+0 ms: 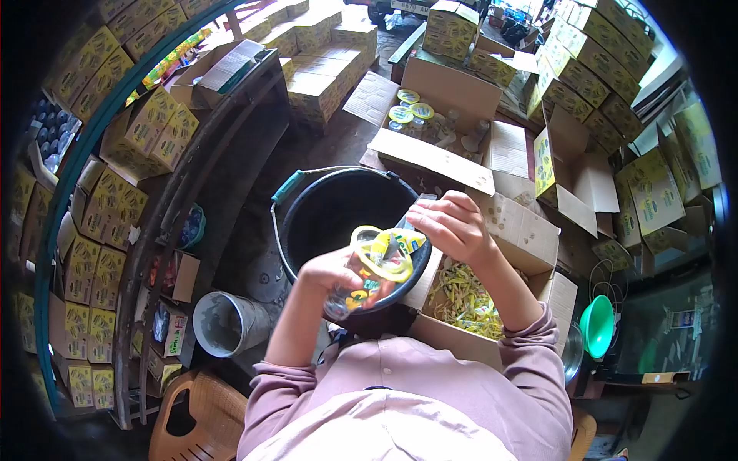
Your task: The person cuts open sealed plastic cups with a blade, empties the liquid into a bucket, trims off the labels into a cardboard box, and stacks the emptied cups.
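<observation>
My left hand (332,275) is closed around a clear plastic cup (342,301) with a yellow rim and printed sides, tilted over the black bucket (296,203). Its printed yellow film lid (406,240) stands partly off the rim, toward my right hand. My right hand (453,227) is closed on a flat, grey, blade-like tool (401,221), whose lower end is at the lid. Its exact kind is unclear. Below my right forearm, a carton (530,230) holds a heap of yellow and silvery strips (469,303).
Ahead, an open carton (438,84) holds several cups with yellow lids. A grey pail (219,323) stands left, near an orange-brown chair (200,419). A green bowl (597,326) is at right. Stacked yellow cartons (96,207) line both sides.
</observation>
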{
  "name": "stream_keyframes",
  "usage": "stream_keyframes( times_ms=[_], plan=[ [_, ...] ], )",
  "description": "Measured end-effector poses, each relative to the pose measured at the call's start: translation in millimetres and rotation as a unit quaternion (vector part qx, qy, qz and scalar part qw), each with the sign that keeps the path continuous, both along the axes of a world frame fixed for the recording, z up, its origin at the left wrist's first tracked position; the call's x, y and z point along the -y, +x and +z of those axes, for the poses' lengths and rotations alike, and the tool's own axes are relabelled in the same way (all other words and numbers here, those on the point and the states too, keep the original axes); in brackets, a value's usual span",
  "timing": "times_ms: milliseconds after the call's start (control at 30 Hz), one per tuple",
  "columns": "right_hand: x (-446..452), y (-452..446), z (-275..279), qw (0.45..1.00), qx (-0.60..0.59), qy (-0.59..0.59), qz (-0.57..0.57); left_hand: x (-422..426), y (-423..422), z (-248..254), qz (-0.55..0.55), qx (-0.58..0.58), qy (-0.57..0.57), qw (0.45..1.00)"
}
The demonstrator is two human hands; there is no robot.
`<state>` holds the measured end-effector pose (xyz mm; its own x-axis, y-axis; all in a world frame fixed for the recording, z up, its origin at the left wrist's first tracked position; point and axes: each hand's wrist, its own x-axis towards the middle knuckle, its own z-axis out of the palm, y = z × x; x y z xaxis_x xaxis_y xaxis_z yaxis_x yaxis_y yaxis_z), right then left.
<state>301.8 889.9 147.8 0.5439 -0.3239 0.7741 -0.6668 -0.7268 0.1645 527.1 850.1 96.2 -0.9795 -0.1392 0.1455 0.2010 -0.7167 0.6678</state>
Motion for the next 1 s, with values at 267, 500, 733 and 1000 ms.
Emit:
stream_keyframes(
  times_ms=[267, 500, 733, 1000],
  plan=[
    [-17, -14, -12, 0.997, -0.001, 0.060, -0.046, 13, -4, 29, 0.194, 0.173, -0.379, 0.888],
    [-87, -67, -21, 0.975, 0.070, 0.078, -0.195, -13, -70, 28, 0.244, 0.181, -0.568, 0.765],
    [-167, -121, -63, 0.894, 0.175, 0.173, -0.374, -5, -72, 13, 0.291, 0.219, -0.587, 0.723],
    [-214, -136, -119, 0.587, -0.173, 0.488, -0.623, -9, -57, -4, 0.445, 0.094, -0.593, 0.664]
  ],
)
